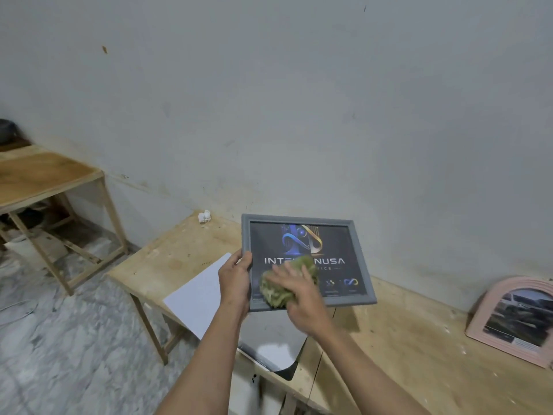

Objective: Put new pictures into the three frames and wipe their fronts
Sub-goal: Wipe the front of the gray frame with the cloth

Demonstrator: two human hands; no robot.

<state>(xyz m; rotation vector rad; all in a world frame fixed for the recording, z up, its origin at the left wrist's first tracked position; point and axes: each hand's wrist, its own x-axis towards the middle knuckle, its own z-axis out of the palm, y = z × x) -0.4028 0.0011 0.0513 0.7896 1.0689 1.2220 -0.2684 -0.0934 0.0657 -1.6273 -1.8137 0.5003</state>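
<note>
A grey rectangular frame with a dark poster picture is held tilted above the wooden table. My left hand grips its left edge, thumb on the front. My right hand presses a crumpled green cloth against the lower part of the frame's front; the hand is blurred by motion. A pink arched frame with a photo in it leans at the table's right edge.
A white sheet of paper lies on the table to the left of the frame. A glossy dark sheet lies below my hands. A small white object sits by the wall. Another wooden table stands at the left.
</note>
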